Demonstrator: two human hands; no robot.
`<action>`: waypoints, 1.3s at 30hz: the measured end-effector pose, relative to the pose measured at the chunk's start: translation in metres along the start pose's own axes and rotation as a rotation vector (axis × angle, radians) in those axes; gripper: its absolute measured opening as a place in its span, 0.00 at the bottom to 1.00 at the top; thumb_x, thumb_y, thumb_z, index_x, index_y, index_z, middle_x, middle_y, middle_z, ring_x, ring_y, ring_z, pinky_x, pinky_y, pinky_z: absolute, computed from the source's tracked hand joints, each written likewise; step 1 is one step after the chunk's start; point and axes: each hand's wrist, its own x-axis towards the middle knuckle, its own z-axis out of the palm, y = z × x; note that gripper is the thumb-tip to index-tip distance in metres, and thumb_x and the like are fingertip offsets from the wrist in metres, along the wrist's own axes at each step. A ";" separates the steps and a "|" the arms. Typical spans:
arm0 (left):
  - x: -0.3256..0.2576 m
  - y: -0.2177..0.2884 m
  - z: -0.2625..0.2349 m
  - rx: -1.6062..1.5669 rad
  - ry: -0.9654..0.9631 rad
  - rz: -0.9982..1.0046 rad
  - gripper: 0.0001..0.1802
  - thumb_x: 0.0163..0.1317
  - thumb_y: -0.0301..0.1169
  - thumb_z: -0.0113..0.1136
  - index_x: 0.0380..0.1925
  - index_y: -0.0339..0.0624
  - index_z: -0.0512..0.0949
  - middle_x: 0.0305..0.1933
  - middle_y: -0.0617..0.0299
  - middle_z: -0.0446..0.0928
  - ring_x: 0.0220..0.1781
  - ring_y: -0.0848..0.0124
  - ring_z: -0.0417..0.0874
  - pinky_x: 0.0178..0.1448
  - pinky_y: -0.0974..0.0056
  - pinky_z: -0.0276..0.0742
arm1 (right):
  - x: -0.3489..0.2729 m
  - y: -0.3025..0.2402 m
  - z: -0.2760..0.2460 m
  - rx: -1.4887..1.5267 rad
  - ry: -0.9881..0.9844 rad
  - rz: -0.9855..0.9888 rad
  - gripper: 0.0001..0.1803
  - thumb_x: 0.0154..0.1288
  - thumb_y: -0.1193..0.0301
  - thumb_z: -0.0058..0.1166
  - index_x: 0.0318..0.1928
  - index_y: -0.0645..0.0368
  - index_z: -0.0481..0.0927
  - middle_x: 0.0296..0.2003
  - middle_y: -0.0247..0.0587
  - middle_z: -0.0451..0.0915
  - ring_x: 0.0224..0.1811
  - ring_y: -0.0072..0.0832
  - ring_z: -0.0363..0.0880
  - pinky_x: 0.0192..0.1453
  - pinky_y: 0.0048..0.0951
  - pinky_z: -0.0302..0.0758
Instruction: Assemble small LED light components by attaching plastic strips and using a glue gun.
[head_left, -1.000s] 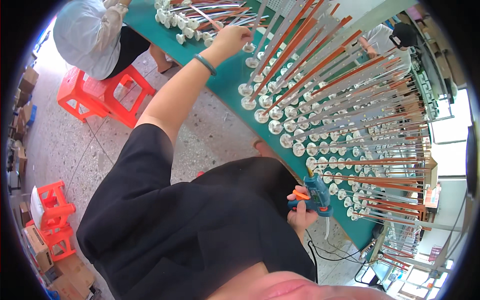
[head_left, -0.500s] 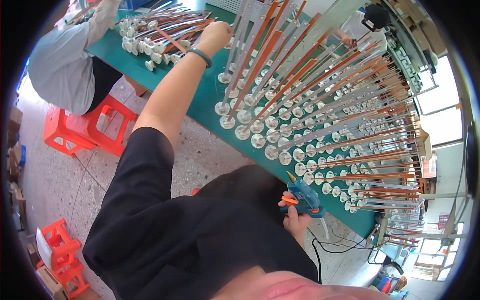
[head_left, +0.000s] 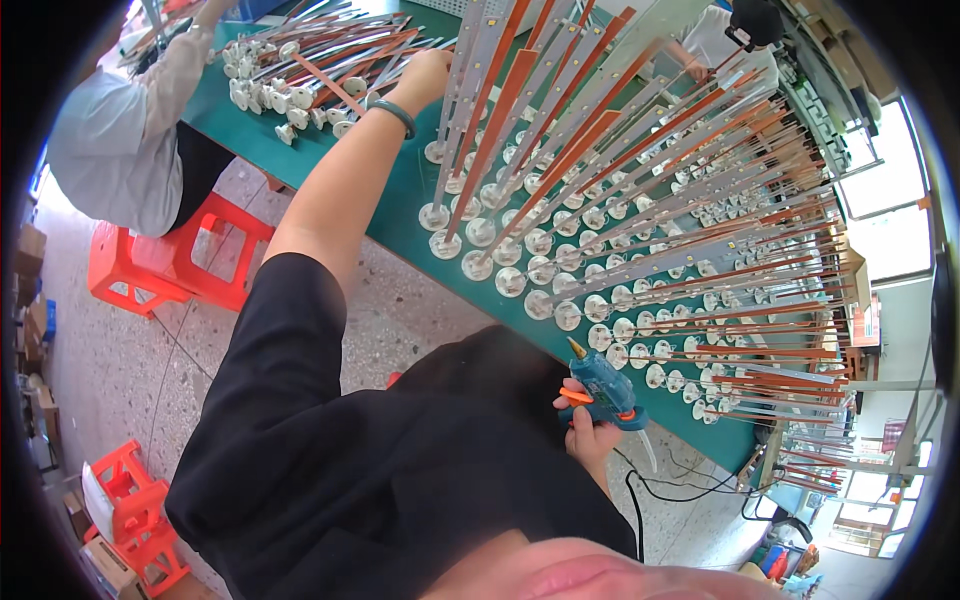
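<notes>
One blue glue gun with an orange trigger (head_left: pixel 604 390), one green table (head_left: pixel 400 215), three orange plastic stools (head_left: pixel 170 265), and upright strip-rods on round white bases (head_left: pixel 480 262) too many to count.

An assembly workshop: a long green workbench (head_left: pixel 400 215) carries rows of upright strip-and-base parts (head_left: pixel 640 200) (dozens alike), with orange plastic stools (head_left: pixel 165 265) beside the bench

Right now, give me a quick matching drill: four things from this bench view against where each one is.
Things:
1. glue gun
2. left hand
3. wristband
4. red stool

Places:
A. on the floor beside the green table
B. in the right hand
C. on the left forearm
D. reaching among the upright strips

Pairs: 1-B, 2-D, 3-C, 4-A
</notes>
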 end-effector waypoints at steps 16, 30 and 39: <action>0.002 0.010 -0.002 0.105 -0.064 -0.114 0.17 0.57 0.43 0.59 0.37 0.43 0.85 0.40 0.45 0.83 0.45 0.47 0.83 0.46 0.50 0.79 | 0.003 0.000 0.000 0.018 0.042 0.041 0.22 0.64 0.74 0.55 0.57 0.70 0.69 0.47 0.56 0.80 0.37 0.33 0.83 0.46 0.33 0.79; -0.002 -0.026 0.028 -0.154 -0.178 -0.307 0.13 0.52 0.39 0.62 0.37 0.51 0.86 0.42 0.56 0.84 0.46 0.56 0.85 0.47 0.55 0.81 | 0.004 -0.001 0.004 -0.004 0.051 0.029 0.22 0.63 0.76 0.54 0.57 0.70 0.68 0.47 0.58 0.79 0.36 0.34 0.82 0.45 0.33 0.79; 0.003 -0.066 0.040 -0.139 -0.311 -0.158 0.17 0.51 0.39 0.65 0.43 0.52 0.85 0.41 0.55 0.85 0.43 0.58 0.85 0.48 0.57 0.80 | 0.005 -0.007 0.009 -0.004 0.054 0.067 0.21 0.62 0.77 0.53 0.56 0.70 0.69 0.47 0.57 0.80 0.35 0.33 0.82 0.46 0.33 0.79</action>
